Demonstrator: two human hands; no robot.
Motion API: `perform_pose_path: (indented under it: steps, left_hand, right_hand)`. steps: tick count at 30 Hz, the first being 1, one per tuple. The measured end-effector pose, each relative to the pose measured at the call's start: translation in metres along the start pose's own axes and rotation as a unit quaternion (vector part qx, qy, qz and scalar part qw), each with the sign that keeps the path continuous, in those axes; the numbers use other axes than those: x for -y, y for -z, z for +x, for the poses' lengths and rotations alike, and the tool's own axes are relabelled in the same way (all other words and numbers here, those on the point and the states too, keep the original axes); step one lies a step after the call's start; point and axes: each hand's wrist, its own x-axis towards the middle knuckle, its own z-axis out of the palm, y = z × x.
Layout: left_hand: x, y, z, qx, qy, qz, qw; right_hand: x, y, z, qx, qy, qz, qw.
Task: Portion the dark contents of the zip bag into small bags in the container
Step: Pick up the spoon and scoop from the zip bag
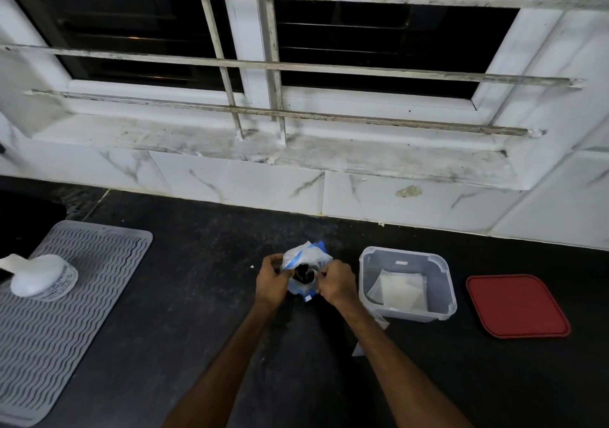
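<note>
Zip bag [304,258], clear with blue seal, over the dark counter [197,295], dark contents [304,276] showing at its mouth. Left hand [272,279] pinches its 9 o'clock edge, right hand [336,282] its 3 o'clock edge. Container [445,290] at 3 o'clock holds apparently flat small bags [400,287]; red lid [517,305] beyond.

The left grip [272,279] and right grip [334,282] hold the zip bag [304,255] between them over the dark counter [197,295], each pinching one side of its mouth. Dark contents [304,276] show in the opening between the grips. Just right of the right grip stands the clear container [402,250], open, with flat small bags [400,287] inside. The red lid [517,305] lies further right, apart from it. Well left of the left grip, a grey ribbed mat [82,312] carries a white rounded object [39,277].
</note>
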Motion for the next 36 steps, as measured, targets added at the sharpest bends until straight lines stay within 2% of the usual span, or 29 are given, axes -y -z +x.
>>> perform_pose_path:
  steps: [2, 4, 9, 14, 22, 24, 27, 28, 30, 33, 36]
  left_hand:
    - [0.003, 0.0, -0.001, 0.022, -0.007, 0.0, 1.0]
    - [0.005, 0.002, 0.001, 0.032, -0.003, -0.006, 0.999]
    - [0.004, 0.007, 0.006, 0.071, 0.016, -0.032, 0.997]
    - [0.002, 0.009, 0.003, 0.072, 0.009, -0.027, 0.997]
    - [0.003, 0.022, -0.021, 0.069, 0.017, -0.052, 0.996]
    - [-0.002, 0.025, -0.041, 0.012, -0.017, -0.047, 0.999]
    - [-0.009, 0.024, -0.081, -0.158, -0.118, -0.039, 0.98]
    - [-0.012, 0.019, -0.097, -0.158, -0.139, -0.029, 0.977]
    - [-0.01, -0.002, -0.123, -0.063, -0.15, 0.009, 0.987]
    - [0.006, -0.051, -0.143, 0.084, -0.103, 0.118, 0.984]
    - [0.011, -0.099, -0.152, 0.16, -0.018, 0.189, 0.969]
  right_hand:
    - [0.001, -0.005, -0.005, 0.018, -0.022, 0.043, 0.999]
    - [0.002, -0.005, -0.008, 0.036, -0.056, 0.135, 0.989]
    - [0.007, 0.008, -0.012, 0.097, -0.129, 0.367, 0.916]
    - [0.017, 0.015, -0.016, 0.107, -0.115, 0.382, 0.911]
    - [0.01, 0.057, -0.046, 0.142, -0.058, 0.346, 0.926]
    - [0.004, 0.07, -0.054, 0.15, -0.055, 0.347, 0.924]
    - [-0.007, 0.09, -0.068, 0.161, -0.044, 0.372, 0.913]
    - [-0.013, 0.097, -0.073, 0.163, -0.04, 0.388, 0.906]
    - [-0.029, 0.11, -0.083, 0.16, -0.035, 0.415, 0.895]
    - [-0.057, 0.125, -0.093, 0.145, -0.037, 0.431, 0.89]
    - [-0.084, 0.135, -0.102, 0.127, -0.043, 0.42, 0.898]
